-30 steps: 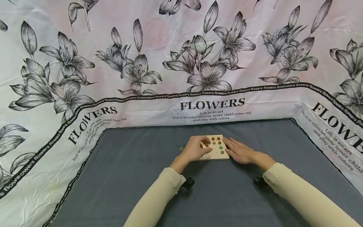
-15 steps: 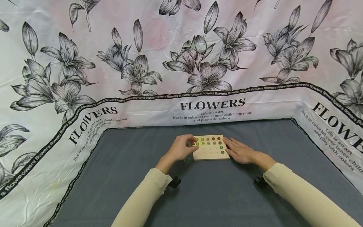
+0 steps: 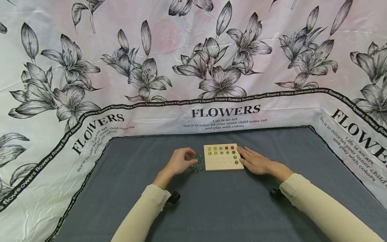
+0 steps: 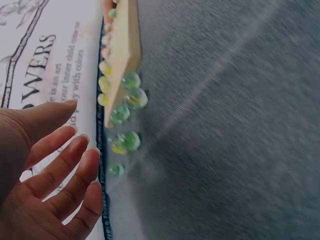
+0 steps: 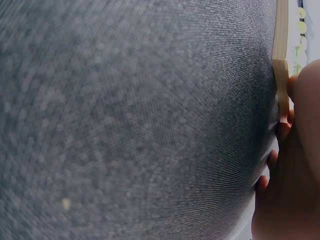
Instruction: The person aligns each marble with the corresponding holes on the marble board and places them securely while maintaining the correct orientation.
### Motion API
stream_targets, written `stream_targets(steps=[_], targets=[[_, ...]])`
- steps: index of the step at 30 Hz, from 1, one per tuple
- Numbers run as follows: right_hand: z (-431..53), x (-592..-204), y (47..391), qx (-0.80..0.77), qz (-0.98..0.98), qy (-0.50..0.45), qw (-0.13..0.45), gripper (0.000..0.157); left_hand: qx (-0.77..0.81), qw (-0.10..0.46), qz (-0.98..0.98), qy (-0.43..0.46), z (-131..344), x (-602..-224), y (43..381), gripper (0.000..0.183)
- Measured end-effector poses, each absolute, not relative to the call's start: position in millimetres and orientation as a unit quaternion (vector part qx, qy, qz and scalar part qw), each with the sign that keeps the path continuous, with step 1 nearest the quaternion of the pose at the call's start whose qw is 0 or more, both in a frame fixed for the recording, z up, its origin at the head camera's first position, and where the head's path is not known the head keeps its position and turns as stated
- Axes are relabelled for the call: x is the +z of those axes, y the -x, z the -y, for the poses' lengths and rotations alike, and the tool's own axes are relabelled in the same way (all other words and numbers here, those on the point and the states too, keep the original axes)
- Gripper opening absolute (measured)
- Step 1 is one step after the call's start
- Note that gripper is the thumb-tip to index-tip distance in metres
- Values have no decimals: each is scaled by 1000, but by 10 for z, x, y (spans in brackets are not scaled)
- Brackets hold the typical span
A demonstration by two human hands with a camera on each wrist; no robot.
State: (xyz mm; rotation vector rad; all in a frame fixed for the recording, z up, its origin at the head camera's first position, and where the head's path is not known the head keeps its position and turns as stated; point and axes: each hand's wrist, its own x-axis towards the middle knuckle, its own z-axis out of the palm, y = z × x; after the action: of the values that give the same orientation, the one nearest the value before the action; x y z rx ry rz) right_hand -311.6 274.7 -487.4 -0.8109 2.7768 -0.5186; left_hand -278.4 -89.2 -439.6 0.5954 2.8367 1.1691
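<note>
A pale wooden board (image 3: 222,167) with rows of shallow holes lies on the grey cloth. Its two far rows hold yellow, pale and brown marbles; two green marbles (image 3: 236,159) sit one above the other at its right end. My left hand (image 3: 179,162) is left of the board, over a loose group of green marbles (image 4: 136,98), partly covering them in the head view. In the left wrist view its thumb and loosely bent fingers stand apart with nothing between them. My right hand (image 3: 257,163), fingers extended, rests against the board's right edge.
Grey cloth (image 3: 235,208) covers the table around the board. Behind and at both sides rises a white curtain (image 3: 163,121) printed with flowers and lettering. A dark wrist device (image 3: 173,197) sits under the left sleeve, another (image 3: 276,193) under the right.
My left hand has moved left from above the board, past its edge, to the loose marbles. The board's near left part is now uncovered. The right hand has stayed at the board's edge.
</note>
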Motion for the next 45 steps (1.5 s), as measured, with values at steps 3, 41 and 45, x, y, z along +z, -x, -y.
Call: stream_targets(steps=[3,41,45], targets=[[-2750,-4875,3113,-175,-941,272,102,63,373,9,-908,-190,951,-4457,2781,24],[-2747,-4879,3057,-170,-943,272,91,64,347,22,-921,-177,1029,-4657,2764,8],[-2748,-4889,3051,-170,-944,269,90,65,363,25,-916,-170,1043,-4634,2741,9]])
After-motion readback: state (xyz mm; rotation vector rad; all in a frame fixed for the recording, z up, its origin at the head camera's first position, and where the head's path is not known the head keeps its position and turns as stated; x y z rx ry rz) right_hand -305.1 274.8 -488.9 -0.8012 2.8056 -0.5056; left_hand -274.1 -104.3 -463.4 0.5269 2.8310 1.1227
